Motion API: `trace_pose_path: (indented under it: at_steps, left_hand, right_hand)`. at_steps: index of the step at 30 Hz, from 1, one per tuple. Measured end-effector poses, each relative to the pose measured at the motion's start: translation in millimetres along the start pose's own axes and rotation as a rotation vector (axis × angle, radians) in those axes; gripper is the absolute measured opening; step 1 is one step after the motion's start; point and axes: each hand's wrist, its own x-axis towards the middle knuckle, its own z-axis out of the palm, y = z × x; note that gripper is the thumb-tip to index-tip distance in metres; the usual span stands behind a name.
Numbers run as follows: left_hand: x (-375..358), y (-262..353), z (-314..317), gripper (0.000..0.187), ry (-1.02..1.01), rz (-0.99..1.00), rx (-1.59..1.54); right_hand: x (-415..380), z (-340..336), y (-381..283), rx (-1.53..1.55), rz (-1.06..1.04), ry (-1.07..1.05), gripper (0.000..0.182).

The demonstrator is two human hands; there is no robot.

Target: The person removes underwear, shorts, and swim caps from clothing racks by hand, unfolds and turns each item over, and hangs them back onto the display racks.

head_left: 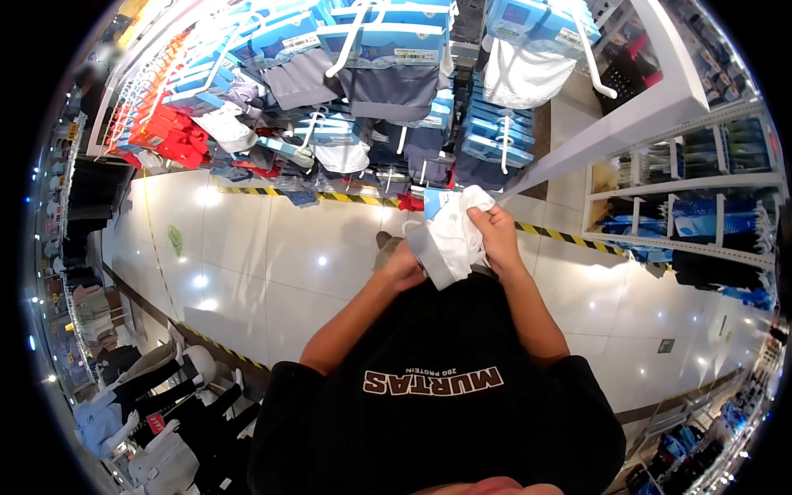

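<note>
In front of my dark shirt I hold up a white underwear garment [454,237] with a wide grey band [436,256] and part of a blue card [436,200] at its top. My left hand [402,268] grips the grey-band side, its fingers mostly hidden behind the fabric. On the other side, my right hand [496,233] is closed on the white cloth, thumb and fingers pinching it near the top. A white loop, perhaps a hanger, sticks out at the garment's left edge.
Ahead stands a display rack with white hooks [351,41] full of blue-carded underwear [392,78], with red garments [177,136] at left. A white rack post [610,140] slants on the right, beside shelves [685,219]. Black-yellow tape [346,198] crosses the tiled floor [239,247]. Mannequins [169,454] stand lower left.
</note>
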Motion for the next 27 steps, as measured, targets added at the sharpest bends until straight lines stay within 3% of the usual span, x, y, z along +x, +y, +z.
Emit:
trace_pose_path:
  at_steps: [3,8,9,12,13,16,19,22,24,25,27]
  left_hand:
    - [-1,-1,-1,0.047,0.008,-0.015,-0.004]
    - [6,-13,-16,0.039,0.185,0.174,-0.015]
    - [6,-13,-17,0.037,0.226,0.210,-0.016]
    - [17,-27,-37,0.040,0.379,0.304,0.316]
    - [-2,-3,3,0.040,0.371,0.287,0.524]
    - [-11,8,31,0.041,0.604,0.281,1.041]
    - [-6,5,23,0.046,0.713,0.147,0.887]
    - [3,-9,-15,0.043,0.524,0.434,0.797]
    - [-7,9,-1,0.039,0.484,0.435,0.914]
    - [-12,17,3,0.037,0.466,0.435,0.972]
    - [-14,34,-5,0.035,0.390,0.385,1.098]
  right_hand:
    - [10,-17,15,-0.182,-0.076,0.063,0.023]
    - [8,-13,17,-0.351,-0.442,0.266,0.034]
    - [5,-13,16,-0.373,-0.428,0.241,0.036]
    - [-1,-8,23,-0.543,-0.348,-0.048,0.043]
    - [-7,1,20,-0.607,-0.274,-0.094,0.047]
    - [-14,21,17,-0.750,-0.386,-0.063,0.054]
    - [-12,17,14,-0.740,-0.386,-0.064,0.055]
    - [2,-10,31,-0.732,-0.297,-0.037,0.042]
    - [8,-25,35,-0.775,-0.222,0.029,0.037]
    - [11,-30,36,-0.849,-0.350,0.057,0.035]
    - [15,-36,40,-0.848,-0.347,0.117,0.034]
